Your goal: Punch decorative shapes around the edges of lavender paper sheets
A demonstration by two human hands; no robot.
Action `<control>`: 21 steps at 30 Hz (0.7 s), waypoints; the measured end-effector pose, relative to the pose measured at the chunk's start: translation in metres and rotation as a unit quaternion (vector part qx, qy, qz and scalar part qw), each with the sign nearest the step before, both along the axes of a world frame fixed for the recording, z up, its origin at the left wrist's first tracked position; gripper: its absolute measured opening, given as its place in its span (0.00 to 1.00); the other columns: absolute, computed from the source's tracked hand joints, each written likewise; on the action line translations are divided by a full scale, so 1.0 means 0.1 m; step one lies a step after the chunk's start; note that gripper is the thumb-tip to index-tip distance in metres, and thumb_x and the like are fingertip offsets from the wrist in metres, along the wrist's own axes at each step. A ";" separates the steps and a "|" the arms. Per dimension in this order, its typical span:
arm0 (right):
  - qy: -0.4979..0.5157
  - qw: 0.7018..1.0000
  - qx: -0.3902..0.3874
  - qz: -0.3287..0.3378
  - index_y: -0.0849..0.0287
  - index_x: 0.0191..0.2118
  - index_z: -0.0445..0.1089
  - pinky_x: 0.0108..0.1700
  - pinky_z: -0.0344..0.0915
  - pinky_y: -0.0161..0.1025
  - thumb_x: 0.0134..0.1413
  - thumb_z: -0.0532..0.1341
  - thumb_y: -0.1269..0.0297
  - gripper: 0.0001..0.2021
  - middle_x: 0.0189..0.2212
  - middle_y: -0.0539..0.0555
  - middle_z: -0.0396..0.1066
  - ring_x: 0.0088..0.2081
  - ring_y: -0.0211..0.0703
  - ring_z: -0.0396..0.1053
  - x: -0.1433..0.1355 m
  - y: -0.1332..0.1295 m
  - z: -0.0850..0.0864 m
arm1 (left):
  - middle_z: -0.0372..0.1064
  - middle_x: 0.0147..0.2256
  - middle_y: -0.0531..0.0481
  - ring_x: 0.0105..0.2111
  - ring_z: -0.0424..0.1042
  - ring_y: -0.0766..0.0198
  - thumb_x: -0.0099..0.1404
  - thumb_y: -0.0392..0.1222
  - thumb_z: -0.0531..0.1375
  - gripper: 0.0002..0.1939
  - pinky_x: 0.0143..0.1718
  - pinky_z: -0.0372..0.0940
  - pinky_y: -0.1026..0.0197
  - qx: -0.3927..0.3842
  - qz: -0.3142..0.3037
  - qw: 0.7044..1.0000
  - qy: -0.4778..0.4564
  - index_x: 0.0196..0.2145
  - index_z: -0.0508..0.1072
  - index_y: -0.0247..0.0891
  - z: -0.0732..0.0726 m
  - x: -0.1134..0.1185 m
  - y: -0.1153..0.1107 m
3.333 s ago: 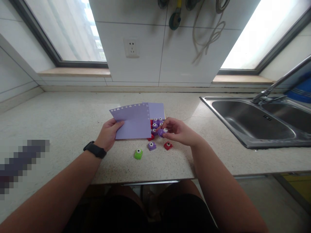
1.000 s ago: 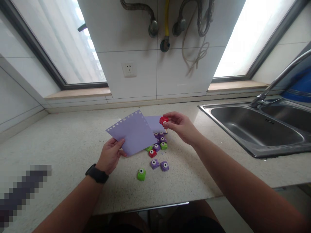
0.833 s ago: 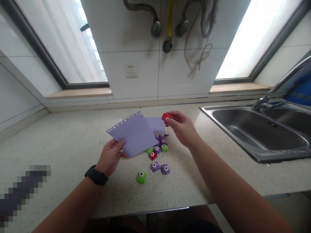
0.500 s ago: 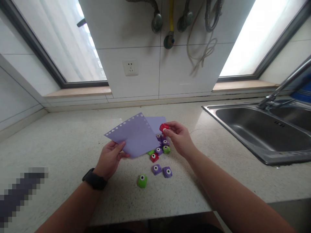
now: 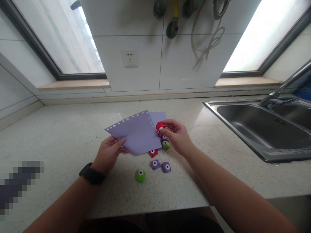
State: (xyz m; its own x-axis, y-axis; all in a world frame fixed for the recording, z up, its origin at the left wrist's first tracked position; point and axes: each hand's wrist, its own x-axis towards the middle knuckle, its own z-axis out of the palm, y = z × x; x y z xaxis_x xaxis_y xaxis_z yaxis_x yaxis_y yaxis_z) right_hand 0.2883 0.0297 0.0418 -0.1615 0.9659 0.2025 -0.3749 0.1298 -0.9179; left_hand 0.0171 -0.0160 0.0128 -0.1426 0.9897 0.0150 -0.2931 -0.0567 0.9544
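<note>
Held by its lower left edge, a purple sheet of paper (image 5: 136, 134) is pinched between the thumb and fingers of my left hand (image 5: 112, 149). Small punched shapes run along its top and right edges. My right hand (image 5: 177, 134) grips a red craft punch (image 5: 160, 126) at the sheet's right edge; I cannot tell whether the paper is inside its slot. Below lie a green punch (image 5: 140, 175), two purple punches (image 5: 155, 164) (image 5: 166, 167) and another red punch (image 5: 153, 153), partly covered by the sheet. Another green punch (image 5: 165, 144) sits under my right hand, beside more purple ones.
A second purple sheet (image 5: 159, 116) lies behind the held one on the speckled counter (image 5: 73, 129). To the right is a steel sink (image 5: 255, 129) with a faucet (image 5: 269, 97). A tiled wall with a socket (image 5: 130, 58) and pipes stands behind.
The sheet has swung slightly right and lower, covering more of the punches. My right hand has brought the red punch a little left to the sheet's edge. The view has tilted down slightly.
</note>
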 end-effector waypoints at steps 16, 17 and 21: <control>-0.072 0.997 0.008 0.033 0.54 0.45 0.80 0.43 0.77 0.42 0.43 0.80 0.61 0.20 0.36 0.52 0.81 0.36 0.39 0.77 0.03 0.00 -0.01 | 0.78 0.36 0.47 0.28 0.75 0.67 0.56 0.43 0.76 0.19 0.27 0.77 0.64 0.004 -0.006 1.000 0.000 0.42 0.81 0.32 -0.02 -0.01 0.00; -0.079 0.996 0.011 0.035 0.54 0.45 0.80 0.44 0.77 0.43 0.44 0.79 0.61 0.20 0.36 0.52 0.82 0.36 0.39 0.77 0.03 0.00 -0.01 | 0.78 0.36 0.47 0.28 0.75 0.67 0.56 0.43 0.76 0.18 0.27 0.77 0.64 0.005 -0.004 1.000 0.000 0.41 0.81 0.32 -0.02 -0.01 0.00; -0.108 0.993 0.017 0.046 0.54 0.47 0.79 0.45 0.78 0.44 0.45 0.79 0.60 0.21 0.39 0.53 0.82 0.37 0.41 0.78 0.04 0.00 -0.03 | 0.78 0.36 0.47 0.29 0.75 0.66 0.55 0.44 0.77 0.18 0.27 0.78 0.64 0.012 0.002 1.000 0.000 0.40 0.81 0.32 -0.03 -0.01 0.01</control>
